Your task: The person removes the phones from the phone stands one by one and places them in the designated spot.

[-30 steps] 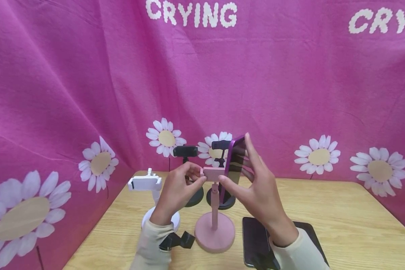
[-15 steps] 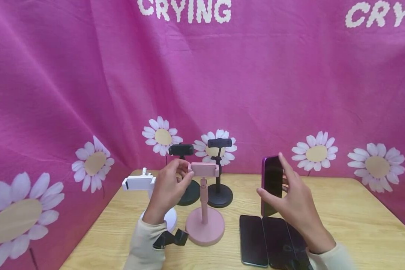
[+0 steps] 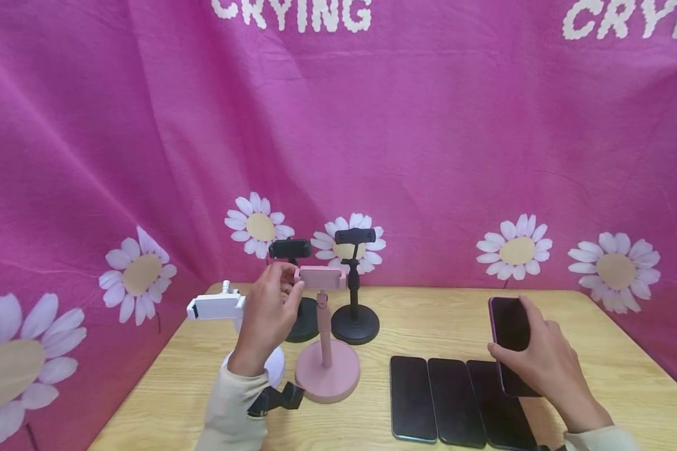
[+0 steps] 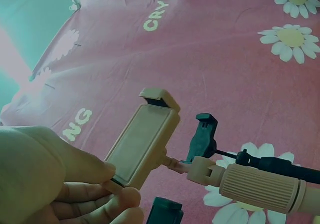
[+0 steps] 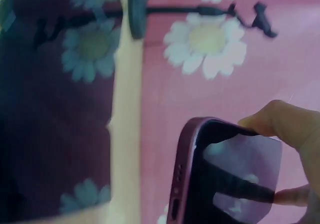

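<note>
A pink phone stand (image 3: 326,371) rises from the table, its clamp (image 3: 320,278) level at the top. My left hand (image 3: 267,313) pinches the left end of that clamp between thumb and fingers; the left wrist view shows the clamp's flat face (image 4: 142,141) with nothing in it. Over at the right, my right hand (image 3: 553,357) grips a purple-edged smartphone (image 3: 510,326) by its long sides, screen facing up toward me. This phone is tilted, just above or beside the rightmost of several dark phones (image 3: 454,401) lying side by side; whether they touch I cannot tell.
Left of the pink stand is a white phone stand (image 3: 217,305), partly behind my left hand. Two black stands stand at the back, one (image 3: 355,322) right of the other (image 3: 290,248). A pink flowered cloth (image 3: 429,156) hangs behind the wooden table (image 3: 429,319).
My right hand has carried the purple-edged phone from beside the pink clamp to the right and down toward the row of phones. The left hand keeps its pinch on the clamp.
</note>
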`<move>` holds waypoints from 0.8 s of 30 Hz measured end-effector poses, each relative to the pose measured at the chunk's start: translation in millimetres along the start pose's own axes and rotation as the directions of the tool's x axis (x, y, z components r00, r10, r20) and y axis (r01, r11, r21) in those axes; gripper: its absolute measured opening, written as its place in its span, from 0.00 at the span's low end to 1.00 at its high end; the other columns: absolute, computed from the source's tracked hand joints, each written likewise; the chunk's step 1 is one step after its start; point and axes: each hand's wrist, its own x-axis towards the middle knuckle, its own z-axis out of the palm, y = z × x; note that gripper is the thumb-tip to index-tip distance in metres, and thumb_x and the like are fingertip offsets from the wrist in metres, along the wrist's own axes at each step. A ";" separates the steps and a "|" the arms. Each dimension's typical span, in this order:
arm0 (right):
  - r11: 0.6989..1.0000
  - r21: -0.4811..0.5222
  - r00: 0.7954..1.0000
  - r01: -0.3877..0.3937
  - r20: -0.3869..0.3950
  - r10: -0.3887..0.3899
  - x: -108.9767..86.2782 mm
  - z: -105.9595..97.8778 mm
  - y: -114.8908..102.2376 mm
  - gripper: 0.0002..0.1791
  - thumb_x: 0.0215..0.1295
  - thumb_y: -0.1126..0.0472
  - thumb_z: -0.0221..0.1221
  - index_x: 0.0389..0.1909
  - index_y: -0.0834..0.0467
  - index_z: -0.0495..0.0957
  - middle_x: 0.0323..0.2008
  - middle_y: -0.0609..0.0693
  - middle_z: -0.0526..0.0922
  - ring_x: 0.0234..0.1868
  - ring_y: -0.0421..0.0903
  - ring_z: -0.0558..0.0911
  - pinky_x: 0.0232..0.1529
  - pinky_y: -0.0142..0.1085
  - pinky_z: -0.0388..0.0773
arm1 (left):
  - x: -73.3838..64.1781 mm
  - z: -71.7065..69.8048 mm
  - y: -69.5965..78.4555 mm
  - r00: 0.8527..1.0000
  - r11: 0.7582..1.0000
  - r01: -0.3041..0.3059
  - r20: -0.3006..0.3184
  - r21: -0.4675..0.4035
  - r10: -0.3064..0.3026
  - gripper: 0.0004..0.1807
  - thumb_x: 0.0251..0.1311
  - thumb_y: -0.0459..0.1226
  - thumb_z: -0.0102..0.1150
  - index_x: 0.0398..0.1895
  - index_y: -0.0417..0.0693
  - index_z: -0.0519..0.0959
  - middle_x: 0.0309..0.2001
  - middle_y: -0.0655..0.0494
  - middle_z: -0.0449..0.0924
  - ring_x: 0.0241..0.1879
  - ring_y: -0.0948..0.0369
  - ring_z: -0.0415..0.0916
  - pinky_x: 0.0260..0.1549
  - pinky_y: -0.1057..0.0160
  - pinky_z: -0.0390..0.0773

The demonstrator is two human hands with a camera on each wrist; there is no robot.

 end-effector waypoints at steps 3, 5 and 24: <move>0.996 -0.051 0.995 -0.079 0.065 0.082 -0.9 -0.6 23.9 0.64 0.45 0.44 0.72 0.74 0.64 0.42 0.47 0.78 0.66 0.38 0.68 0.72 0.26 0.54 0.73 | 0.0 2.1 0.0 1.000 1.000 -0.011 -0.015 0.011 0.011 0.14 0.59 0.31 0.63 0.46 0.36 0.74 0.38 0.46 0.78 0.34 0.55 0.80 0.32 0.55 0.80; 0.989 -0.087 0.983 -0.123 0.123 0.133 0.0 -1.2 37.0 0.66 0.45 0.42 0.72 0.73 0.65 0.40 0.47 0.80 0.65 0.39 0.70 0.71 0.28 0.56 0.73 | 0.2 2.9 -0.1 0.999 1.000 -0.019 -0.027 0.011 0.019 0.13 0.59 0.30 0.62 0.46 0.35 0.74 0.39 0.45 0.78 0.34 0.55 0.81 0.32 0.54 0.79; 0.960 -0.183 0.854 -0.214 0.441 0.274 3.2 10.0 85.6 0.61 0.42 0.40 0.69 0.66 0.72 0.47 0.40 0.76 0.70 0.34 0.62 0.73 0.29 0.49 0.72 | 1.2 0.9 0.0 0.999 0.999 0.049 0.005 0.012 -0.049 0.14 0.62 0.31 0.59 0.50 0.36 0.73 0.42 0.44 0.77 0.36 0.53 0.82 0.33 0.53 0.81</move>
